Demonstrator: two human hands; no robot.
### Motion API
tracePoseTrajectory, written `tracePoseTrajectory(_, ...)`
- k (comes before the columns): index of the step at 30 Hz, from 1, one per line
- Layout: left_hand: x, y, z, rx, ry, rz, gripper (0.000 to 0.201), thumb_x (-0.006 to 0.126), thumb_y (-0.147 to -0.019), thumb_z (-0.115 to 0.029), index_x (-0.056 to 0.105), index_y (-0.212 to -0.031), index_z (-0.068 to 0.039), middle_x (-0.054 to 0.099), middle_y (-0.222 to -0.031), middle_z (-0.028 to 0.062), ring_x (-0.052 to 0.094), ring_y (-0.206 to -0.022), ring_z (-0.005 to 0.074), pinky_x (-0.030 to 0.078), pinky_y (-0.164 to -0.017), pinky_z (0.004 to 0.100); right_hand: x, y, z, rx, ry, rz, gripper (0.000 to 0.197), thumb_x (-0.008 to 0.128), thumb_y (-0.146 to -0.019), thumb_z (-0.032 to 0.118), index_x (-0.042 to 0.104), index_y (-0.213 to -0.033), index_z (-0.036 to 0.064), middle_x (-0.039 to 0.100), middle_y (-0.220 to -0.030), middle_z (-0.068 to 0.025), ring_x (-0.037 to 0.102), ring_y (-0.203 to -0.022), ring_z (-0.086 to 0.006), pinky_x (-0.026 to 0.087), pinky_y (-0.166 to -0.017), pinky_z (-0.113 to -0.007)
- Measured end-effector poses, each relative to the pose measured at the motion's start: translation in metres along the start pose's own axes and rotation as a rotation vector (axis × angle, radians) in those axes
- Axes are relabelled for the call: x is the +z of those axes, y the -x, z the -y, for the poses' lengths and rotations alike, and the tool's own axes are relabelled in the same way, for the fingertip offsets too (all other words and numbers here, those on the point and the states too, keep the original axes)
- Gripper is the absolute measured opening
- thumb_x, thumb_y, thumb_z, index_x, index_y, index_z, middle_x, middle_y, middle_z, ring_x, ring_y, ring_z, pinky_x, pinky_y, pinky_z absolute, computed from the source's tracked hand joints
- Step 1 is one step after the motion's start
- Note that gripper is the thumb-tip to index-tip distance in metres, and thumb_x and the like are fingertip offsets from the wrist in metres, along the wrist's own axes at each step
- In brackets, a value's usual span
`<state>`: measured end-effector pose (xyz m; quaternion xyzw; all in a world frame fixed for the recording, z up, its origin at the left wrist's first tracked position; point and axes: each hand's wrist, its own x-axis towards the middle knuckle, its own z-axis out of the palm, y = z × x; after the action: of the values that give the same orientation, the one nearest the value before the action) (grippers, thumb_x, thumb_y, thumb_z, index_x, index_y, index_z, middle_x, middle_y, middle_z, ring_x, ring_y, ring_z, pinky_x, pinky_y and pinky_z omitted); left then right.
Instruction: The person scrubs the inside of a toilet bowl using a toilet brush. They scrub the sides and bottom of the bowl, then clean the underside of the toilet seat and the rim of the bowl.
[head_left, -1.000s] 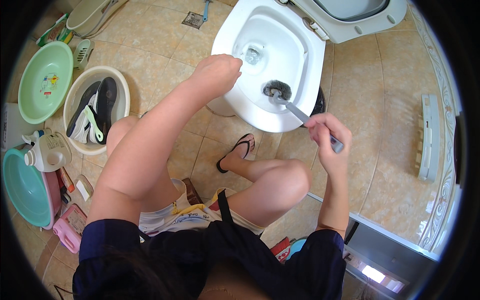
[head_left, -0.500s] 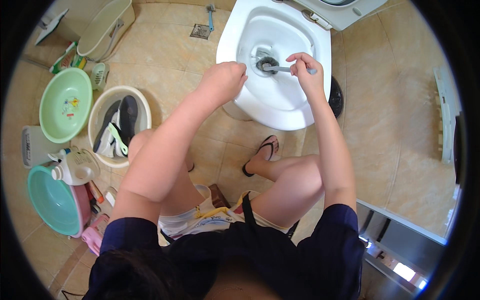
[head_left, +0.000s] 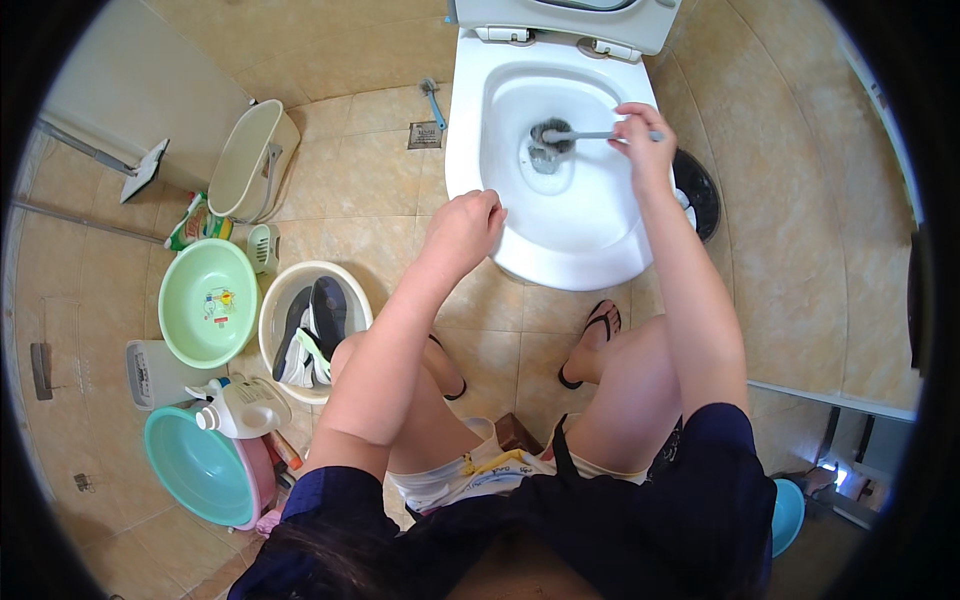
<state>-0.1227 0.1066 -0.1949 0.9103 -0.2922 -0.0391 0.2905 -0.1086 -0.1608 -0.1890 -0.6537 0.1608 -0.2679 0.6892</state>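
A white toilet (head_left: 575,262) stands in front of me with its lid (head_left: 560,18) and seat raised. My right hand (head_left: 645,148) pinches the grey handle of a toilet brush (head_left: 590,135), which lies nearly level over the bowl. The dark bristle head sits low in the bowl, at the far side of the small pool of water (head_left: 545,178). At the bowl's left front rim, my left hand (head_left: 463,235) is closed with its knuckles up. Its curled fingertips are hidden, so what they grip, if anything, does not show.
Left of my legs, a cream basin (head_left: 268,300) holds shoes and a green-handled brush. Beyond are a green basin (head_left: 210,345), a white jug (head_left: 250,408), a teal basin (head_left: 185,470) and a beige bin (head_left: 235,165). A black bin (head_left: 700,200) stands right of the toilet.
The brush head has shifted from the drain opening toward the bowl's far side. My right hand still holds its handle; my left stays at the rim. The view has swung, showing more of the left wall.
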Motion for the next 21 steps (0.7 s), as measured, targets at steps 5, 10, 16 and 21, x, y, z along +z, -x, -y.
tracePoseTrajectory(5,0.003,-0.002,-0.001,0.039,0.007,-0.03,0.017,0.057,-0.085,-0.017,0.061,-0.082,-0.001,0.064,-0.08,0.0164,0.061,-0.076,0.0346,0.049,-0.07,0.0431,-0.012,-0.002,0.014,0.001,-0.271,-0.145,0.019,0.044,-0.086,0.004,0.063,-0.09,0.0034,0.056,-0.07,-0.0018,0.057,-0.066,-0.0096,0.053,-0.063,-0.028)
tracePoseTrajectory(10,0.003,-0.004,-0.001,0.036,-0.009,-0.021,0.016,0.058,-0.085,-0.015,0.061,-0.082,0.001,0.063,-0.076,0.0185,0.061,-0.072,0.0349,0.048,-0.066,0.0414,0.008,0.015,0.027,0.038,-0.179,0.166,0.019,0.044,-0.085,0.007,0.063,-0.088,0.0048,0.055,-0.067,0.0003,0.053,-0.064,-0.0064,0.047,-0.065,-0.023)
tracePoseTrajectory(16,0.002,-0.003,0.003,0.041,-0.018,-0.012,0.017,0.059,-0.085,-0.015,0.062,-0.084,0.001,0.063,-0.076,0.0188,0.062,-0.07,0.0338,0.049,-0.064,0.0393,-0.009,0.029,0.07,0.19,0.138,0.499,0.017,0.044,-0.086,0.01,0.062,-0.085,0.0095,0.049,-0.064,0.0061,0.048,-0.062,-0.0027,0.046,-0.063,-0.022)
tracePoseTrajectory(21,0.005,-0.006,0.003,0.03,-0.001,-0.013,0.017,0.06,-0.085,-0.016,0.061,-0.085,0.001,0.064,-0.075,0.0178,0.063,-0.068,0.0315,0.049,-0.064,0.0372,0.01,0.026,0.024,0.063,0.157,0.413,0.02,0.043,-0.087,0.007,0.063,-0.087,0.0079,0.05,-0.066,0.0053,0.048,-0.062,-0.0032,0.042,-0.059,-0.02)
